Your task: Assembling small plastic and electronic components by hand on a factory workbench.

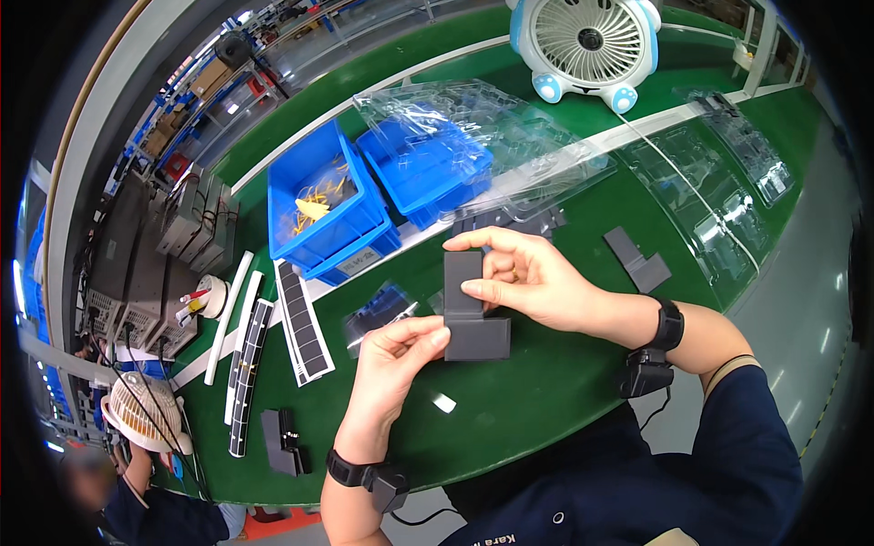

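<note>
Over the near part of the green table, I hold a dark grey L-shaped piece [466, 314] between both hands. My left hand [398, 357] pinches the left edge of its wide lower block between thumb and fingers. My right hand [523, 278] grips the narrow upright part, thumb on its face and index finger over its top end. A similar dark grey L-shaped piece [637, 260] lies to the right. A small white slip [443, 402] rests on the table below the held piece. Left of my left hand lies a clear bag with dark contents [381, 317].
Blue bins [319, 238] stand at the far left, one with yellow cables. Clear plastic trays [510, 136] lean over them; more trays [696, 191] lie right. Sheets of black labels [305, 332], a black piece [284, 443] and a fan [590, 41] are around. Another person [150, 510] sits lower left.
</note>
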Motion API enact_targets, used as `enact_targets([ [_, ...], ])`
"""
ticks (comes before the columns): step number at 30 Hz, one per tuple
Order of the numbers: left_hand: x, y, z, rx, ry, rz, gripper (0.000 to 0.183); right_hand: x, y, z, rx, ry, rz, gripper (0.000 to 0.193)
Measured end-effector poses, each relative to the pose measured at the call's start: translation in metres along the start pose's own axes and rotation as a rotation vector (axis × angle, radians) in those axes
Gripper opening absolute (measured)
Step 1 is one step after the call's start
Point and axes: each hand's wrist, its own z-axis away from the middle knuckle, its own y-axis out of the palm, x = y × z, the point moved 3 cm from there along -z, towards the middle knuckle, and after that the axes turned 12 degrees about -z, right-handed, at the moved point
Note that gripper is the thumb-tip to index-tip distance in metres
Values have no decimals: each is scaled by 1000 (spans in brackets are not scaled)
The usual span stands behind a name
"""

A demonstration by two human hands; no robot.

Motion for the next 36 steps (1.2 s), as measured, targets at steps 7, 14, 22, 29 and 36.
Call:
enact_targets([
  [7,0,1,1,-22,-10,34,32,-7,-2,-3,30,41,19,40],
  [14,2,4,-2,-32,68,-9,12,-6,4,-1,17,21,74,39],
  [22,-1,-1,3,7,75,-194,33,9,-6,11,4,-37,96,38],
  [29,10,-2,-2,35,74,-210,33,103,-131,69,-465,-195,559,36],
  [36,0,11,1,84,77,-306,28,127,-213,99,-512,-32,650,27],
])
